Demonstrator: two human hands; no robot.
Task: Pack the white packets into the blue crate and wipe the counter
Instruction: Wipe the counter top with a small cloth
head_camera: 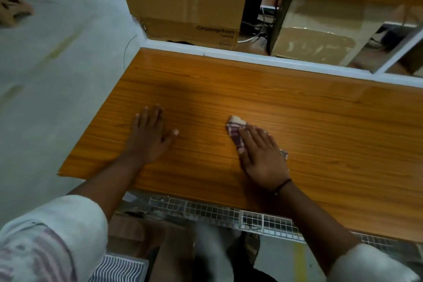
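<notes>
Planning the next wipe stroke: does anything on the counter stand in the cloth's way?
Only the left hand, flat on the counter, left of the cloth under the right hand. Rightward, nothing visible.

An orange wood-grain counter (229,89) spans the middle of the frame to its right edge, with a checked cloth (235,130) at centre pressed under the right hand (261,155) and the left hand (148,135) flat near its left end.
</notes>
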